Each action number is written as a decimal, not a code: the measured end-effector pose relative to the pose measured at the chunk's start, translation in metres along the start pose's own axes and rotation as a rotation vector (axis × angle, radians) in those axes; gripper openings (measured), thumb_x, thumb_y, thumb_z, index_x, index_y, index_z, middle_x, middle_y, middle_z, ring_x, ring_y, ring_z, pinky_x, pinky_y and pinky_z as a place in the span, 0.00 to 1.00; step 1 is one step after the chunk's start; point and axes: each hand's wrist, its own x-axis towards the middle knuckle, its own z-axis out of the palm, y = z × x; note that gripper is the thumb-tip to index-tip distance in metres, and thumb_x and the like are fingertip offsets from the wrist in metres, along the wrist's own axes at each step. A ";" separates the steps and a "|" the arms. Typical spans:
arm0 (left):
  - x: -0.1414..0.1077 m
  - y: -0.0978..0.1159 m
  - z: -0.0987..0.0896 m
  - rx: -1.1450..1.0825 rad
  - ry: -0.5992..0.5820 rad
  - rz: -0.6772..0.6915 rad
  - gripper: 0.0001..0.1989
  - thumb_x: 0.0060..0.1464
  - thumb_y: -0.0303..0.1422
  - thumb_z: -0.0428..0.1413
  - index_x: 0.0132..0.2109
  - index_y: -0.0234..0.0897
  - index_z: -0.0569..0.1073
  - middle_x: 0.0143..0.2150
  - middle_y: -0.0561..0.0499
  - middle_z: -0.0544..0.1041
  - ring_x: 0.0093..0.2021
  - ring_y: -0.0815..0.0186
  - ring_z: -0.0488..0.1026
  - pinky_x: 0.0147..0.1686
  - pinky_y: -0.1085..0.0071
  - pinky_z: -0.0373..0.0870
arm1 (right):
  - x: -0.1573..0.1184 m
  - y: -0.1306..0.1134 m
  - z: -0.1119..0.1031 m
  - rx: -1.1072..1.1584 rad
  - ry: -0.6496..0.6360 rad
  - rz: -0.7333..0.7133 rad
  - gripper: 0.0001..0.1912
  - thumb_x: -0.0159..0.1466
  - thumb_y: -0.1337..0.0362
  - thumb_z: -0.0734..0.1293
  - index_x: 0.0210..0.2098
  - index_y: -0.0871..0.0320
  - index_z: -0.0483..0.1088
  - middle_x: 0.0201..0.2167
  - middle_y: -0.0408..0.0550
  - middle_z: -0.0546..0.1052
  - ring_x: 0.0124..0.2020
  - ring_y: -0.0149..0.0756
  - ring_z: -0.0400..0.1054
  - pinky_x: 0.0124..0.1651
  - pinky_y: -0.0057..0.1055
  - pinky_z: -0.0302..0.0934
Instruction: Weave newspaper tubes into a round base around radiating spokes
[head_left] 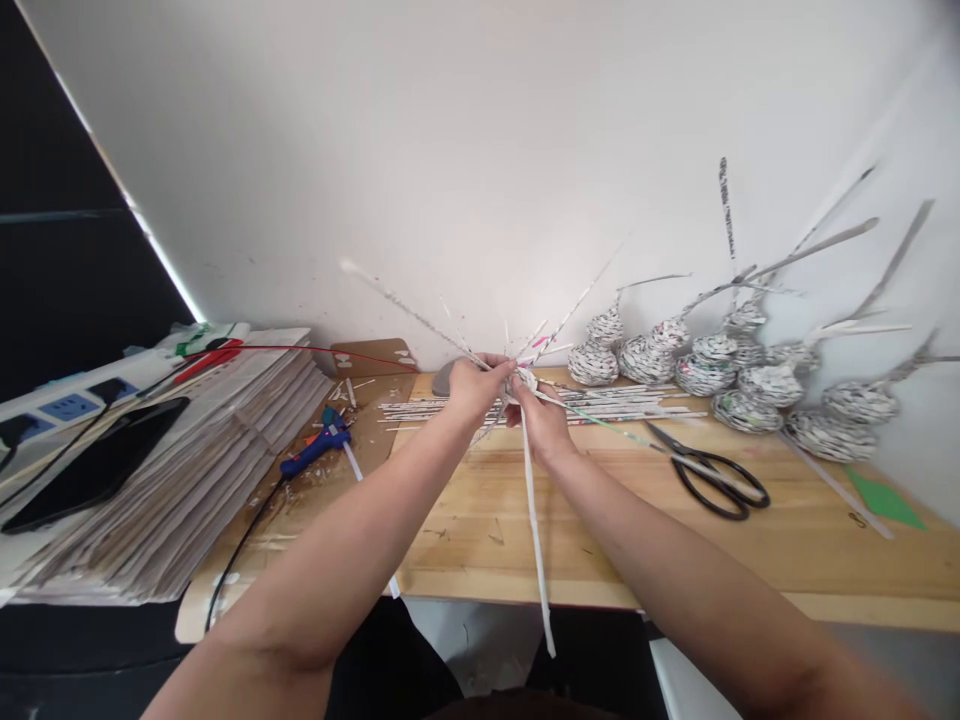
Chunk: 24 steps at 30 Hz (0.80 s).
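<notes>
Both hands meet over the middle of the table around a small weave of rolled newspaper strips, whose long ends fan out upward, sideways and down. My left hand is closed on its left side, thumb and fingers pinching near the centre. On the other side my right hand is closed on it too. One pale strip hangs down past the table's front edge. The knot where the strips cross is mostly hidden by my fingers. Behind the hands lies a row of loose paper rolls.
Several gourd-shaped woven paper pieces stand along the wall at right. Black-handled scissors lie before them, near a green paper piece. At left are a blue glue gun, a tall paper stack, a phone and a power strip.
</notes>
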 end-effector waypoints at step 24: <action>-0.027 -0.024 -0.038 0.039 -0.020 -0.198 0.11 0.35 0.33 0.67 0.27 0.33 0.75 0.19 0.54 0.71 0.19 0.72 0.66 0.16 0.78 0.61 | -0.016 0.006 0.007 -0.022 -0.027 0.187 0.14 0.47 0.55 0.73 0.25 0.58 0.70 0.18 0.39 0.73 0.18 0.30 0.65 0.15 0.25 0.60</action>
